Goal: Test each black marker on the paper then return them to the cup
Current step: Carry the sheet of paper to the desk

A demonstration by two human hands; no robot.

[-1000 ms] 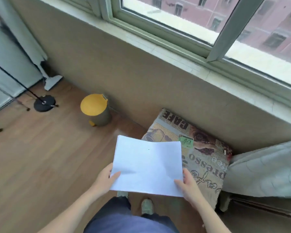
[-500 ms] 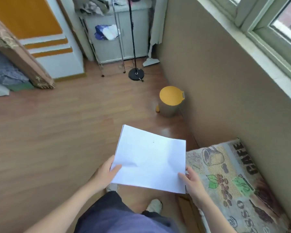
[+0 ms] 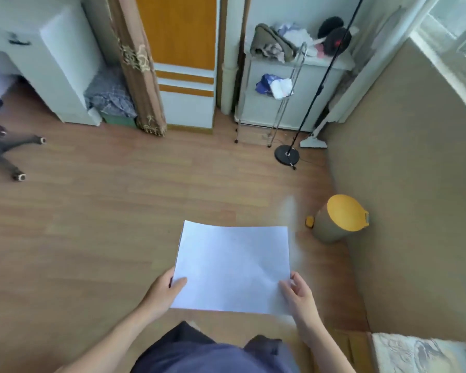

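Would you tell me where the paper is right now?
In the head view the paper is held low and centre above the wooden floor, between the left hand and right hand.

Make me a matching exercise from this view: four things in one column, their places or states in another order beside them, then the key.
Things:
1. paper
2. bin
3. lamp base
4. chair leg

Places or states:
A. at the left edge of the floor
B. held between the left hand and the right hand
C. by the brown wall, yellow lid
D. on the floor in front of the white cabinet

Pairs: 1-B, 2-C, 3-D, 4-A
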